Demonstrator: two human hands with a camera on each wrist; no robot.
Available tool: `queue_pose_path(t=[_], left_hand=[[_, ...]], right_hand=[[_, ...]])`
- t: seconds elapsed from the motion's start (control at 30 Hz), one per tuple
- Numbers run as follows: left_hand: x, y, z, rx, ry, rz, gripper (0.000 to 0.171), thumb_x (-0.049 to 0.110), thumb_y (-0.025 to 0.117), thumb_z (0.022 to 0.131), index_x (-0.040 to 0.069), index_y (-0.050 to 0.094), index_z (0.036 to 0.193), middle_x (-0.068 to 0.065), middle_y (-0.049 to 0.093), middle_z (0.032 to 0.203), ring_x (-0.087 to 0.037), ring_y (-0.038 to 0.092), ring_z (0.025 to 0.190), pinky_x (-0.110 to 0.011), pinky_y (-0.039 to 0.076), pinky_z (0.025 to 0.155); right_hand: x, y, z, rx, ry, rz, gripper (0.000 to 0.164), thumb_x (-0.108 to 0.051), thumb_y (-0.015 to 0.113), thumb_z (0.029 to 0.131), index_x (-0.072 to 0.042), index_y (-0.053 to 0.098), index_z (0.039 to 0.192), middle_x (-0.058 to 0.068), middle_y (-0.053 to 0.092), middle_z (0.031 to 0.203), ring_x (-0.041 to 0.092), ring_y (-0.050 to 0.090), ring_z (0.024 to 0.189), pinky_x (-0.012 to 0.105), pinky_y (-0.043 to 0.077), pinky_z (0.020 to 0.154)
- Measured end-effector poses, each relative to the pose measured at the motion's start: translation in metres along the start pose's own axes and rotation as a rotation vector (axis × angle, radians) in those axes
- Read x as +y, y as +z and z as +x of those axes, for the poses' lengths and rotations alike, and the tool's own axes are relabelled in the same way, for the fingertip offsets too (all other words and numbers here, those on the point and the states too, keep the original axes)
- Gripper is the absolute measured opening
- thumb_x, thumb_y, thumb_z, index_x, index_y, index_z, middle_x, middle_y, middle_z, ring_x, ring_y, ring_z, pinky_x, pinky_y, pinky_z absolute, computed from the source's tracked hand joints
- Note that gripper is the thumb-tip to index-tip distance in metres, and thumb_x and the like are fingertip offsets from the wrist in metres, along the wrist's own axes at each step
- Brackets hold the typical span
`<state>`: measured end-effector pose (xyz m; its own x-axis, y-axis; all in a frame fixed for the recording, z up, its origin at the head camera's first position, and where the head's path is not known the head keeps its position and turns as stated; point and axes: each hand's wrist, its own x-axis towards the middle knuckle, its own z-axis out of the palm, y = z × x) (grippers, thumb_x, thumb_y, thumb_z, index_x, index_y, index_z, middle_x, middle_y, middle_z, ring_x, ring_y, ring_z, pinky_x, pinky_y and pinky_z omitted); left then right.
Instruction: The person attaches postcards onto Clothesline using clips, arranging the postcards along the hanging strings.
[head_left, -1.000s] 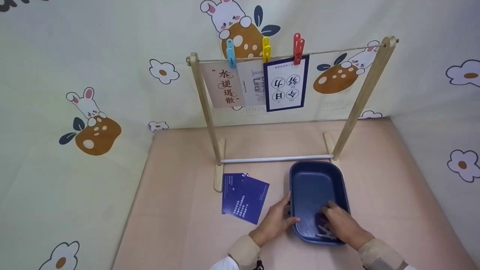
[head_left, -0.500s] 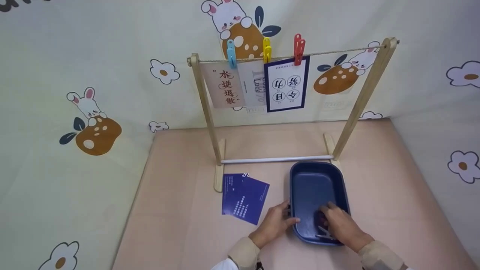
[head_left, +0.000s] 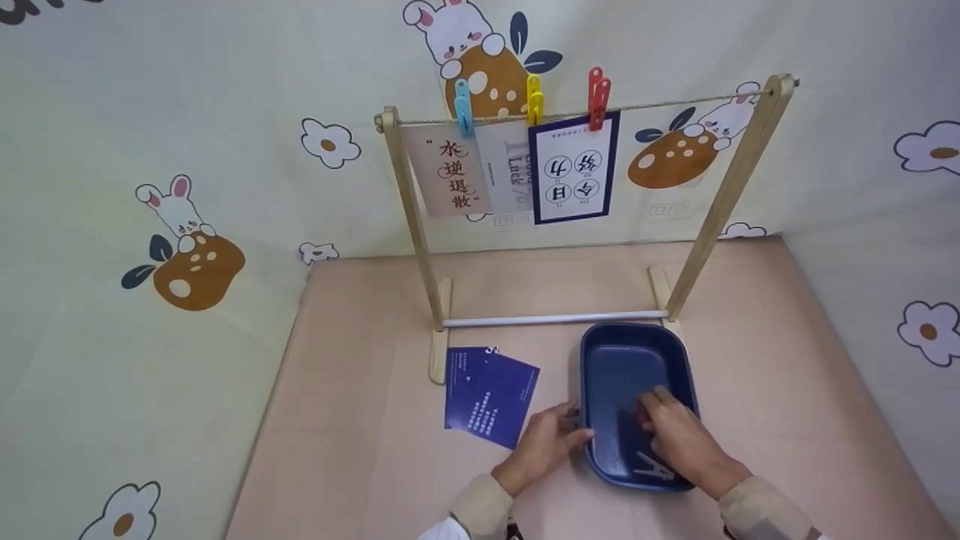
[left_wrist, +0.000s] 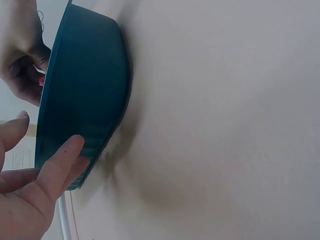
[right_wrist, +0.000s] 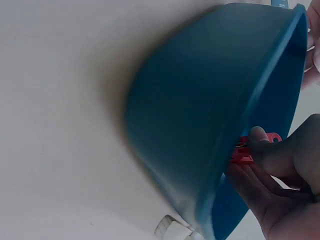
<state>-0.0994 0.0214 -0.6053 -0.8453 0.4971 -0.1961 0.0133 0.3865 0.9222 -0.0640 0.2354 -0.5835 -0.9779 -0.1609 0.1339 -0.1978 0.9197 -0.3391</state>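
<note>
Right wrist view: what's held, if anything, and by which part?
The right hand pinches a red clip, apparently near its middle, which is partly covered.

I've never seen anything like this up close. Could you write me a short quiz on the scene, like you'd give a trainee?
1. Multiple choice: what does the right hand pinch at the rectangular blue tray?
A) a paper card
B) a red plastic clip
C) a wooden post

2. True or false: on the thin twisted rope, the yellow plastic clip sits between the light-blue plastic clip and the hanging red plastic clip.

3. Count: how many flat dark-blue printed cards lie overlapping on the pale pink tabletop?

Key: 1: B. 2: True. 3: Two.
</note>
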Motion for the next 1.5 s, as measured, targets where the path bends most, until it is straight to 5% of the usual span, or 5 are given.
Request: queue_pose_path(t=[0.27,0.5,0.97,1.2,1.5], left_hand=[[-0.009,-0.011,-0.004,0.021,-0.050,0.022,0.058,0.028,0.065,0.084,0.002,0.045,0.133,-0.015,0.058,0.123,-0.026,0.059,0.108,-0.023,0.051,0.083],[-0.019,-0.031,-0.009,0.097,-0.059,0.086,0.050,0.025,0.062,0.087,0.001,0.048,0.129,-0.014,0.060,0.117,-0.024,0.059,0.105,-0.031,0.050,0.087],[-0.037,-0.065,-0.013,0.451,-0.189,0.397,0.030,0.014,0.068,0.081,0.003,0.062,0.108,-0.012,0.063,0.102,-0.024,0.059,0.096,-0.038,0.049,0.083],[-0.043,-0.071,-0.013,0.574,-0.298,0.550,0.050,0.025,0.078,0.071,0.002,0.059,0.111,-0.018,0.057,0.105,-0.029,0.053,0.095,-0.044,0.044,0.082],[-0.047,-0.073,-0.012,0.556,-0.391,0.461,0.071,0.021,0.085,0.059,-0.003,0.051,0.116,-0.019,0.052,0.102,-0.032,0.050,0.100,-0.045,0.045,0.086]], right_hand=[[-0.010,-0.010,0.007,0.130,-0.038,0.082,0.038,0.010,0.072,0.066,-0.004,0.061,0.100,0.000,0.055,0.081,0.010,0.054,0.069,0.026,0.051,0.058],[-0.020,-0.020,0.011,0.267,-0.115,0.145,0.040,0.014,0.071,0.063,-0.009,0.061,0.094,-0.002,0.061,0.081,0.009,0.062,0.071,0.020,0.053,0.061],[-0.049,-0.037,0.017,0.439,-0.270,0.262,0.029,0.003,0.079,0.064,-0.012,0.064,0.084,-0.004,0.066,0.078,0.006,0.063,0.066,0.019,0.051,0.058],[-0.055,-0.039,0.019,0.475,-0.329,0.383,0.018,-0.005,0.075,0.071,-0.008,0.065,0.086,0.000,0.067,0.078,0.004,0.059,0.062,0.010,0.043,0.053],[-0.060,-0.041,0.021,0.471,-0.314,0.437,0.032,0.009,0.078,0.061,-0.009,0.066,0.085,-0.003,0.068,0.077,0.001,0.060,0.064,0.008,0.042,0.052]])
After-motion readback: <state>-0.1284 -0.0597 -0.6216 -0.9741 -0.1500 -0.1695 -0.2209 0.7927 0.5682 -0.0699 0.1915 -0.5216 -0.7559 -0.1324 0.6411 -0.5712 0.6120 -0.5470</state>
